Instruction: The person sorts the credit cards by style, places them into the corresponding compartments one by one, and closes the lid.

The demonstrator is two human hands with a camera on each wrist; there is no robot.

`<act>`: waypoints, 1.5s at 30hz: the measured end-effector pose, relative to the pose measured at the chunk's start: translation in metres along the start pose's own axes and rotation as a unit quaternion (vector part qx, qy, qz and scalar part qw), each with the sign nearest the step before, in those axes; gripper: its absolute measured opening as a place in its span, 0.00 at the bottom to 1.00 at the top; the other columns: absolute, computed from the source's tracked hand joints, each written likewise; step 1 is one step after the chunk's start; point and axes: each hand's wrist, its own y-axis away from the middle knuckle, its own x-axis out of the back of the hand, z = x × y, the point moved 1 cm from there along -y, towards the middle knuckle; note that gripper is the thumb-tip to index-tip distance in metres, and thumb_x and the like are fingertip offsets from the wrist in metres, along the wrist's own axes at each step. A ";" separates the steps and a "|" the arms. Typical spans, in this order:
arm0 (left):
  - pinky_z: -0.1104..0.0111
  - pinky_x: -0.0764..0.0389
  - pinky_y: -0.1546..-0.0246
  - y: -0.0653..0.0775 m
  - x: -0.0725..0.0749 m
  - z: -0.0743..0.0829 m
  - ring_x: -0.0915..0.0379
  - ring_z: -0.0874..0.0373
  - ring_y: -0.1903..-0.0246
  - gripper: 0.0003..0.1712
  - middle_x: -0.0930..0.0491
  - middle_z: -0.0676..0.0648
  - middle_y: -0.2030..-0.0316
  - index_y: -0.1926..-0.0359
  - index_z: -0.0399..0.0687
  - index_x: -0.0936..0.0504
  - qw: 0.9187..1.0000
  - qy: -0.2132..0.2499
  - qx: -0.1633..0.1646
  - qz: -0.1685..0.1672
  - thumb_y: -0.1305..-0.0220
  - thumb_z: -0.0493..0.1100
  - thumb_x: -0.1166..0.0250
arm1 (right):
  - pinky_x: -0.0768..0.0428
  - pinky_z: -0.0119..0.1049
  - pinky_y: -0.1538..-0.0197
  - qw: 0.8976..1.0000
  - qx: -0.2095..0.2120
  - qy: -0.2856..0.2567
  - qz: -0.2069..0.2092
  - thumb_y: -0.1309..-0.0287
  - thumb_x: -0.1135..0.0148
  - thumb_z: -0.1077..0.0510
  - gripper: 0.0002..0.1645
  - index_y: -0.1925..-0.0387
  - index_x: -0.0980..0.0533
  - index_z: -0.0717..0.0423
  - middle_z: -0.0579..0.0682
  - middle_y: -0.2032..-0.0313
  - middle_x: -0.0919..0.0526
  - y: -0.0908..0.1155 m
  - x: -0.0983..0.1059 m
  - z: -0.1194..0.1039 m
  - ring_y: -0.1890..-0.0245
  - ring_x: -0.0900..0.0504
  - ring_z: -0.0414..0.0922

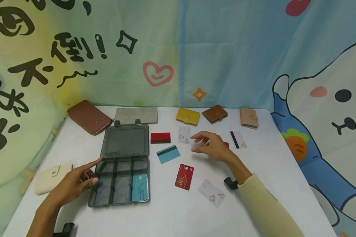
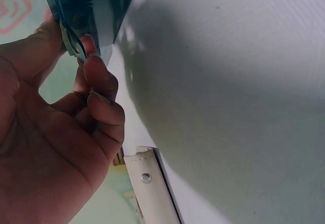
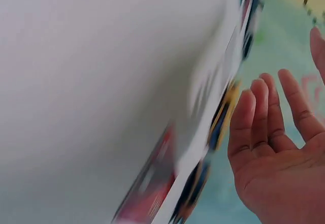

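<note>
My left hand [image 1: 72, 184] grips the left edge of a grey see-through compartment box [image 1: 121, 181], its index finger stretched along the edge by the hinge. In the left wrist view, its other fingers [image 2: 104, 107] curl in at the box's side [image 2: 96, 10]. A blue VIP card [image 1: 139, 187] lies in the box's front right compartment; the lid [image 1: 125, 141] is folded back. My right hand [image 1: 212, 144] holds nothing, fingers loosely bent above the table. Near its fingertips is a white floral card [image 1: 184, 135]. A red card [image 1: 226, 144] is mostly hidden behind this hand.
Around lie a red striped card [image 1: 160, 138], blue striped card [image 1: 168, 154], red VIP card [image 1: 184, 176], floral card [image 1: 212, 192] and white striped card [image 1: 238, 140]. Several wallets line the back, including a yellow one [image 1: 187, 116]. A cream wallet [image 1: 51, 177] sits beside my left hand.
</note>
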 end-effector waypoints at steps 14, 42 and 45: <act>0.69 0.29 0.73 0.000 0.001 0.000 0.29 0.65 0.72 0.41 0.22 0.46 0.63 0.23 0.55 0.41 1.000 0.012 -0.014 -0.001 0.34 0.41 0.34 | 0.23 0.49 0.48 0.987 -0.126 0.086 0.058 0.50 0.23 0.42 0.40 0.36 0.27 0.45 0.55 0.40 0.24 0.017 0.097 0.087 0.43 0.28 0.55; 0.70 0.27 0.71 0.000 0.001 -0.001 0.27 0.65 0.71 0.41 0.23 0.47 0.64 0.23 0.55 0.41 1.000 0.011 -0.009 -0.001 0.34 0.41 0.34 | 0.27 0.40 0.64 0.970 -0.187 0.102 0.119 0.43 0.27 0.46 0.25 0.50 0.24 0.53 0.61 0.51 0.30 0.016 0.109 0.082 0.55 0.32 0.54; 0.69 0.27 0.71 0.000 0.001 -0.002 0.27 0.65 0.71 0.41 0.23 0.47 0.64 0.23 0.55 0.41 1.000 0.011 -0.008 0.000 0.34 0.40 0.34 | 0.22 0.38 0.65 0.980 -0.156 0.050 0.111 0.42 0.28 0.48 0.21 0.51 0.22 0.52 0.58 0.51 0.26 0.014 0.094 0.064 0.58 0.29 0.52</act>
